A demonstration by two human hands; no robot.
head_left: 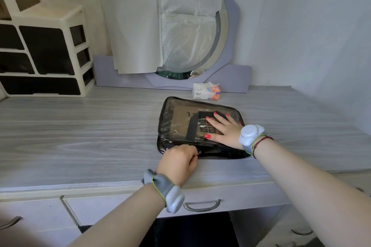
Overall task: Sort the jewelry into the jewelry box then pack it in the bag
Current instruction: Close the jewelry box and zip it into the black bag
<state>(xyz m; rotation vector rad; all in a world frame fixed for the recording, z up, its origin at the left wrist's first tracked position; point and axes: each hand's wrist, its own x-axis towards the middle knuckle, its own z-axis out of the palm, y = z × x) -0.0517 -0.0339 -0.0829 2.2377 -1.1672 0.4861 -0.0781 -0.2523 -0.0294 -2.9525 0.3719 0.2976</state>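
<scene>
The bag (224, 152) lies flat on the tabletop (80, 126), a little right of the frame's centre, with the jewelry box (195, 124) already inside it under the clear top panel. My right hand (224, 128) is spread flat on that panel, fingers straight, pressing down over the box. My left hand (178, 158) is curled at the bag's near edge, pinching what looks like the zipper pull (199, 153); the pull is small and half hidden by my fingers.

I think the main risk is the zipper. If I drag it sideways without enough weight from the flat hand, the whole bag could slide along the smooth tabletop instead of the zip running. The soft plastic wrinkles at the lower left corner, so a fold might catch in the teeth there. Pressing too hard could also bulge the box against the zip line and jam it. I cannot tell how much of the zip is closed.

The bag is a soft rectangular pouch with a glossy, see-through top and black sides and trim. Inside is a brown sheet with dark lettering, and on it the black box with a pale geometric pattern on its lid.

Just beyond the bag, a tissue pack (206, 91) sits by the paper-covered mirror (200, 46). A cream drawer organizer (44, 52) stands at the upper left.
</scene>
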